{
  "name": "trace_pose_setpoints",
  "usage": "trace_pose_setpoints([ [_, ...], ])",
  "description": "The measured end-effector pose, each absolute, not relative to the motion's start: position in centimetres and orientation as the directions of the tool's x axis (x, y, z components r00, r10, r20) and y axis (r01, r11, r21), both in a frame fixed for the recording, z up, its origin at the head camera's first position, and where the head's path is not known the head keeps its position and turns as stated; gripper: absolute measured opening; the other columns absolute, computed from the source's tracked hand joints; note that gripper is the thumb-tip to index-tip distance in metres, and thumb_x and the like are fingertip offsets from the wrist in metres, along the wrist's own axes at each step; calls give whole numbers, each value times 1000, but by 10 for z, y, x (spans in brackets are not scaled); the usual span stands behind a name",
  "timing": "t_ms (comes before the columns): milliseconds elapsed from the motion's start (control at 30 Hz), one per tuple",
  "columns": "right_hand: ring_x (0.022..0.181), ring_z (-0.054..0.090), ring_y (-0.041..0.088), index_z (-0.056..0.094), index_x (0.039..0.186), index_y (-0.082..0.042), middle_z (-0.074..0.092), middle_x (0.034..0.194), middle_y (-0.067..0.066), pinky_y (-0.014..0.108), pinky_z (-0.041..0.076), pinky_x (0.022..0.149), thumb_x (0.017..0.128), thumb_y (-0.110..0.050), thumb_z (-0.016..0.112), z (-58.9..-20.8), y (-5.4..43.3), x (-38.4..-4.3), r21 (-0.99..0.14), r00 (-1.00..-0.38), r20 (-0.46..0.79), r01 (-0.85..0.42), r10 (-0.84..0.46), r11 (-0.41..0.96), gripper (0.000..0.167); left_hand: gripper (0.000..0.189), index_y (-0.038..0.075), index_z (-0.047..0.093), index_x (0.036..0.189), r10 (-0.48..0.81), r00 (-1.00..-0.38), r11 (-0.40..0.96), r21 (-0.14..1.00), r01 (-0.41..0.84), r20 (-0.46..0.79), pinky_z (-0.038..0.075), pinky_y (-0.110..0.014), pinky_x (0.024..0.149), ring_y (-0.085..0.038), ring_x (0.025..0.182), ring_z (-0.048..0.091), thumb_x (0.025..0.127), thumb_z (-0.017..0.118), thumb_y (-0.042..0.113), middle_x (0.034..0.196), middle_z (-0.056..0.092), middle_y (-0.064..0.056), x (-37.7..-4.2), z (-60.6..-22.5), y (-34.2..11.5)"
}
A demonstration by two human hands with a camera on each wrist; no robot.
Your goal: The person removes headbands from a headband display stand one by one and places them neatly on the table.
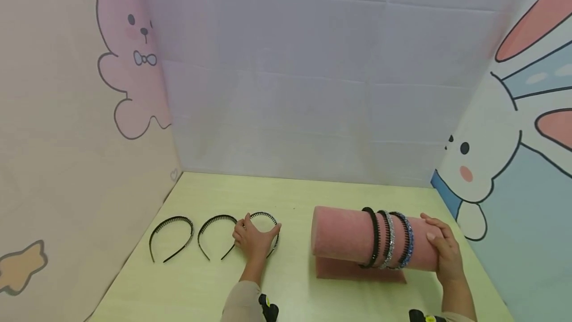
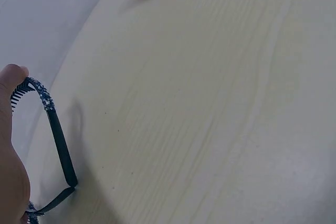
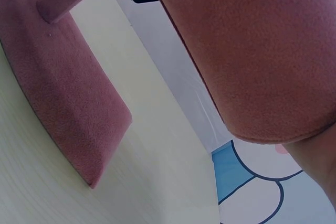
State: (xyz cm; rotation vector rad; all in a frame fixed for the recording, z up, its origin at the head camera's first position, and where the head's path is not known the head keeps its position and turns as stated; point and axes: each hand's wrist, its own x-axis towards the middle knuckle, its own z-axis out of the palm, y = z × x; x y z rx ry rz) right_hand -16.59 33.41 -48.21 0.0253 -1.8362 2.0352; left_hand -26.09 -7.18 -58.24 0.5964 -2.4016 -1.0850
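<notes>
My left hand grips a dark toothed headband by its two sides. In the left wrist view its upper part glitters, and its ends hang just off or on the tabletop; I cannot tell which. To the right stands a pink plush headband stand, a horizontal roll on a base. Around the roll sit a black headband, a silver glittery headband and a blue glittery headband. My right hand holds the roll's right end, thumb in front; its fingertips are hidden in the right wrist view.
Two more dark headbands lie on the pale table: a left headband and a middle headband. The stand's base rests on the tabletop. White back wall and cartoon-printed side walls enclose the table.
</notes>
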Motion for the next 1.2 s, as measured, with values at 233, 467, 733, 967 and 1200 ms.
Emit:
trace_pose_setpoints([
  [233, 118, 38, 13, 50, 121, -1, 55, 125, -6, 26, 28, 88, 96, -4, 39, -482, 335, -166, -956, -926, 258, -286, 276, -65, 27, 104, 3, 43, 134, -522, -837, 627, 739, -247, 163, 22, -55, 90, -41, 115, 28, 53, 82, 57, 126, 35, -21, -269, -589, -72],
  [467, 119, 38, 12, 52, 121, -3, 55, 124, -7, 26, 28, 88, 96, -5, 40, -482, 336, -166, -955, -930, 249, -282, 272, -92, 28, 102, 0, 41, 135, -507, -854, 635, 720, -281, 113, 22, -58, 91, -43, 118, 24, 58, 80, 55, 130, 32, -24, -272, -589, -69],
  [733, 117, 40, 11, 53, 121, -5, 55, 123, -8, 27, 29, 87, 97, -6, 40, -482, 335, -165, -957, -933, 239, -273, 269, -97, 27, 95, -3, 46, 129, -490, -863, 690, 659, -299, 121, 22, -58, 93, -43, 116, 25, 59, 81, 51, 127, 34, -26, -272, -595, -64],
  [967, 118, 39, 12, 51, 121, -2, 55, 123, -7, 26, 29, 88, 96, -4, 40, -483, 335, -166, -950, -925, 269, -301, 269, -87, 27, 97, -5, 44, 129, -481, -873, 716, 610, -341, 77, 23, -57, 92, -44, 116, 25, 60, 80, 54, 126, 34, -26, -278, -592, -62],
  [1200, 118, 40, 14, 50, 119, 1, 55, 124, -4, 26, 29, 88, 96, -1, 39, -484, 335, -166, -943, -918, 295, -324, 267, -72, 26, 97, -7, 43, 125, -491, -866, 724, 595, -349, 90, 26, -56, 90, -43, 111, 28, 60, 79, 56, 121, 35, -26, -284, -594, -62],
])
